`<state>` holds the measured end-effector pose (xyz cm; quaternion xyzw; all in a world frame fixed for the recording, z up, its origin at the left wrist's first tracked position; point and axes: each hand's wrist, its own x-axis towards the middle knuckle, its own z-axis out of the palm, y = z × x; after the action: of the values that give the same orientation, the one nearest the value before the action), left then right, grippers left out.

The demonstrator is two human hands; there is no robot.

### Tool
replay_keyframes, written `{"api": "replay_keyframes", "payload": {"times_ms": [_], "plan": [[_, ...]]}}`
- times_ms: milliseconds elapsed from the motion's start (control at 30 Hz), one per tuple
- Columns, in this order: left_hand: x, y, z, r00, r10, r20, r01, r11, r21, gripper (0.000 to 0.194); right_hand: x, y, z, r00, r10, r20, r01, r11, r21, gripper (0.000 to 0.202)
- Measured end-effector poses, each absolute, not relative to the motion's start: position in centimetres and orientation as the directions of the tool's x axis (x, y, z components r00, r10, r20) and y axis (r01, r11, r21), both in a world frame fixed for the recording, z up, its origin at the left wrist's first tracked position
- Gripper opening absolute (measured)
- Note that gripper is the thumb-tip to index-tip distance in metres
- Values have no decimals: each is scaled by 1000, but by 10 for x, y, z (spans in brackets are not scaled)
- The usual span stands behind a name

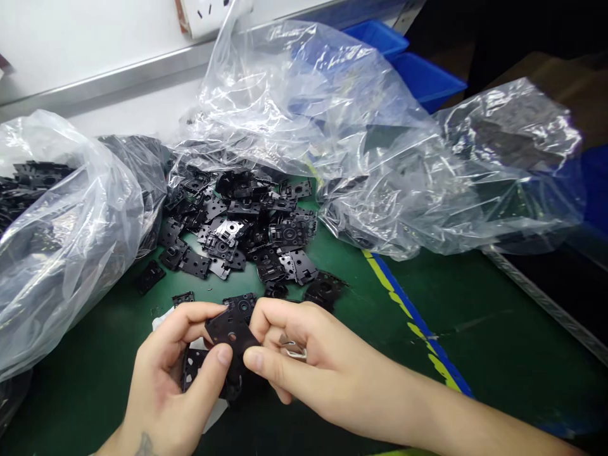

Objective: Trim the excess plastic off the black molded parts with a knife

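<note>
Between my two hands is a flat black plastic plate (232,334) with a round hole near its middle. My left hand (178,373) pinches its left side, thumb on the near face. The fingers of my right hand (304,361) are closed on its right edge, with the thumb on the lower corner. Below and behind the held plate, more black parts and something white show in part. Just beyond my hands lies a loose pile of similar black plastic parts (247,228) on the green table (375,316).
A clear plastic bag (95,215) with black parts stands at the left. Another crumpled clear bag (380,158) spreads across the back and right. Blue bins (425,79) sit behind it. Blue and yellow tape (418,323) crosses the table. A wall socket (209,12) is at the top.
</note>
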<state>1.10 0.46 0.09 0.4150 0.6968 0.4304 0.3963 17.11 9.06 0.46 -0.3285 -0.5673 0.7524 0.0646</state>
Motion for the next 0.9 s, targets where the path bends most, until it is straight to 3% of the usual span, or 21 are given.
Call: {"api": "replay_keyframes", "payload": {"times_ms": [167, 267, 467, 567, 767, 900], "plan": [[11, 8, -1, -378, 898, -227, 222, 326, 919, 13, 169, 88, 1, -779, 476, -408, 295, -296, -908, 20], [12, 10, -6, -404, 889, -216, 223, 325, 919, 12, 169, 84, -2, -778, 507, -372, 325, -181, -928, 20], [12, 13, -9, -426, 883, -195, 243, 319, 916, 23, 168, 81, -2, -782, 532, -325, 351, -55, -935, 20], [7, 14, -7, -347, 916, -203, 250, 299, 921, 28, 168, 82, -1, -773, 528, -352, 365, -84, -927, 18], [-5, 17, -1, -144, 964, -225, 330, 261, 907, 15, 166, 78, -4, -758, 542, -363, 342, -144, -929, 22], [-10, 17, 6, -66, 987, -144, 386, 158, 909, 15, 162, 77, -14, -686, 632, -360, 345, -153, -926, 35]]}}
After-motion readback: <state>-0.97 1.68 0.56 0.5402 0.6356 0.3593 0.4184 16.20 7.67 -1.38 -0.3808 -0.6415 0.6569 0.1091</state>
